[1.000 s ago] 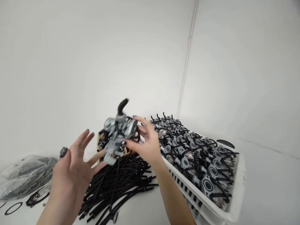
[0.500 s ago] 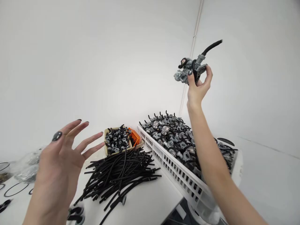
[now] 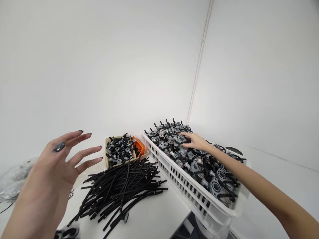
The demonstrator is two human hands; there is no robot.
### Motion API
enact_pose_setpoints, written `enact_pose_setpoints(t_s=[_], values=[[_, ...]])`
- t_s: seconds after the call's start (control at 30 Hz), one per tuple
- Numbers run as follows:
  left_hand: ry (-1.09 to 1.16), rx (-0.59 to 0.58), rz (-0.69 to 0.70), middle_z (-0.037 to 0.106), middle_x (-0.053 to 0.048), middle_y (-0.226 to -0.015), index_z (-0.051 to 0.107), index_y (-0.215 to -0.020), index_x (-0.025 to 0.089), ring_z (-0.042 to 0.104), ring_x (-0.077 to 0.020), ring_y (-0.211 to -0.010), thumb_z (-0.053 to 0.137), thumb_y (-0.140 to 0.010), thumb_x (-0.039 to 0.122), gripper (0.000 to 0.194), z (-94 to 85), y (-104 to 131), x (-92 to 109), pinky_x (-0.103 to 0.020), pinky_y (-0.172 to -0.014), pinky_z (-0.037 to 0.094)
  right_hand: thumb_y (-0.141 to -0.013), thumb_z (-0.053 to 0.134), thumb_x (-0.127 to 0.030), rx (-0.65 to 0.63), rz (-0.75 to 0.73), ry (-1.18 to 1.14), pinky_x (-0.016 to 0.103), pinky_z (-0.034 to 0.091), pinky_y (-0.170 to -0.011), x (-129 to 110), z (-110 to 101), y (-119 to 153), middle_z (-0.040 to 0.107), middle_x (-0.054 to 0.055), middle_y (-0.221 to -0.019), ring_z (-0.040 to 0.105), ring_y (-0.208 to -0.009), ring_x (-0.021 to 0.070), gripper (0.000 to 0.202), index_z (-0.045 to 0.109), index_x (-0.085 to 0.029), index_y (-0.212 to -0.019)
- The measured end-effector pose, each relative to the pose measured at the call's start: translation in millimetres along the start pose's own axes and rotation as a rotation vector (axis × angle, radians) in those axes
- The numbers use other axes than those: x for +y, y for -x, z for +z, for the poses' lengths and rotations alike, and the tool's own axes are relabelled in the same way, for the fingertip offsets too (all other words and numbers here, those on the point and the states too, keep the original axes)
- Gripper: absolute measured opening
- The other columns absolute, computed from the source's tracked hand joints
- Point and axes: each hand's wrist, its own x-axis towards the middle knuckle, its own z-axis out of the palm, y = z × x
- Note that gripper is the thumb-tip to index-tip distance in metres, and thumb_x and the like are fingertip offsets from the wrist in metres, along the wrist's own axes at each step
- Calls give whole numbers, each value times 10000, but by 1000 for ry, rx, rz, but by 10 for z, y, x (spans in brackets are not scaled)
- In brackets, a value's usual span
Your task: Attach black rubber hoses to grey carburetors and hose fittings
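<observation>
My right hand [image 3: 195, 141] is down on the pile in a white slotted crate [image 3: 203, 207]. Its thumb and fingers curl round a grey metal carburetor [image 3: 181, 138] that lies among many like it, each with black hose pieces. My left hand [image 3: 53, 172] hovers at the left, palm inward, fingers apart and holding nothing. Beyond its fingertips stands a cream tray [image 3: 107, 159] full of short black hoses with round grey ends. Right of that hand, a heap of long black rubber hoses [image 3: 117, 189] spreads over the white table [image 3: 147, 215].
An orange bin [image 3: 140, 147] sits beside the cream tray, holding small black parts. Clear plastic bags [image 3: 15, 181] lie at the far left. The table edge runs at lower right, beside the crate. White walls [image 3: 124, 66] rise behind everything.
My right hand has come down from high above the crate, bringing the carburetor onto the pile. My left hand stays spread, shifted slightly left in view.
</observation>
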Motion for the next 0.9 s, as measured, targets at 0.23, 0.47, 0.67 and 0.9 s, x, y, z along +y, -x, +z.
enact_pose_setpoints(t_s=[0.23, 0.47, 0.67, 0.9], values=[[-49, -25, -47, 651, -73, -1162, 655, -940, 258, 695, -297, -821, 737, -638, 445, 365, -6, -67, -68, -382, -574, 608, -801, 633, -356, -110, -6, -75, 421, 469, -1020, 196, 34, -160, 573, 86, -1391, 604, -1192, 315, 583, 544, -222, -1361], [-137, -114, -67, 638, -56, -1204, 651, -998, 269, 677, -255, -850, 690, -707, 454, 348, 16, -9, -86, -331, -593, 606, -809, 647, -380, -184, -26, -123, 440, 445, -1051, 371, 45, -198, 516, 90, -1445, 541, -1268, 332, 640, 485, -231, -1410], [-146, -97, -59, 656, -54, -1164, 684, -924, 270, 689, -279, -803, 758, -578, 481, 412, 36, -56, -173, -320, -519, 616, -870, 594, -436, -116, -21, -143, 476, 296, -1157, 429, 207, 39, 351, 60, -1555, 383, -1399, 297, 702, 319, -288, -1498], [-140, -89, -97, 666, -78, -1168, 696, -906, 243, 705, -334, -760, 807, -519, 444, 450, -148, -256, -264, -406, -475, 625, -898, 543, -455, -80, 46, -290, 448, 481, -1007, 467, 6, 212, 480, 143, -1465, 532, -1280, 284, 690, 288, -250, -1505]])
